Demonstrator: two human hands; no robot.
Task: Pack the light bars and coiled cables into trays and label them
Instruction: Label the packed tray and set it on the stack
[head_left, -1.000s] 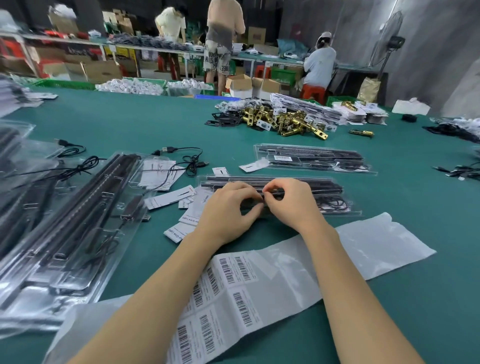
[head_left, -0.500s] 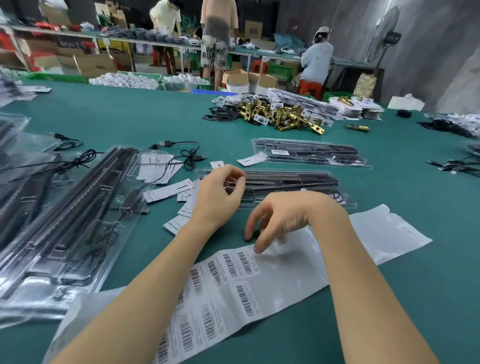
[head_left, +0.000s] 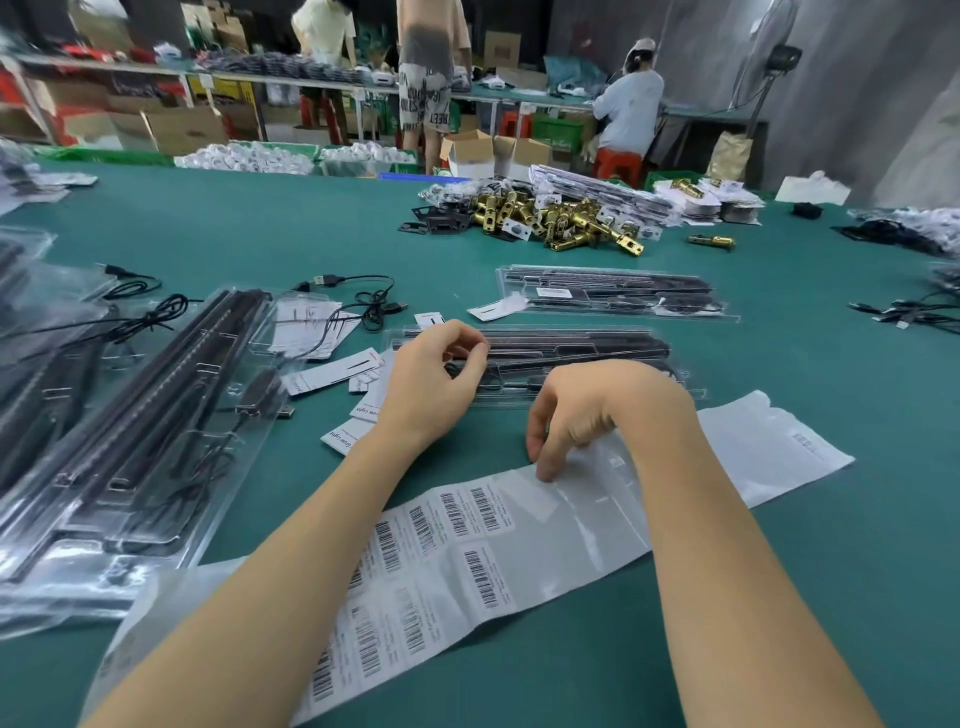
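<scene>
A stack of packed trays (head_left: 130, 441) is seen at left, long axes running away from the viewer. Left hand (head_left: 434, 384) is loosely curled over the central tray (head_left: 597, 358), long axis left-right; grasp cannot be determined. Right hand (head_left: 597, 410) is pinched on the label sheet (head_left: 467, 561). Open green table (head_left: 857, 545) is noted rightward.

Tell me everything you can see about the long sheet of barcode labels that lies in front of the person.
The barcode label sheet is a long, glossy white backing strip lying flat and slantwise on the green table. White stickers with black barcodes fill its near-left part; the middle looks bare and shiny, as if already peeled. Its far-right end bears small print. The right hand rests fingertips on its upper edge beside the stickers. Both forearms pass above it.
</scene>
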